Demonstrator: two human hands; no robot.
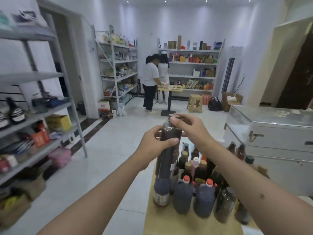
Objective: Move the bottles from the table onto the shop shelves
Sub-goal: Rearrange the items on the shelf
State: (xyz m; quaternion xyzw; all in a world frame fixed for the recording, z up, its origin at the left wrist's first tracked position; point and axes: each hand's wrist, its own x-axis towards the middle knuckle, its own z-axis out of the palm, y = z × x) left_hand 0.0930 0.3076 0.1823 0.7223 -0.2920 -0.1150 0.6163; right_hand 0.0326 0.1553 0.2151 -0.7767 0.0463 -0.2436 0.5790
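Note:
A tall dark bottle (166, 160) is lifted above the wooden table (152, 216). My left hand (157, 143) grips its upper body from the left. My right hand (188, 128) pinches the cap at the top. Below it, several dark bottles (194, 189) with red, brown and black caps stand crowded on the table. The grey shop shelves (42, 114) run along the left wall, loaded with shoes, boxes and bags.
A glass-topped counter (274, 126) stands to the right of the table. Two people work at a small table (171, 89) in front of the far shelves (191, 63). A stool (194, 103), bags and boxes sit on the white tiled floor beyond.

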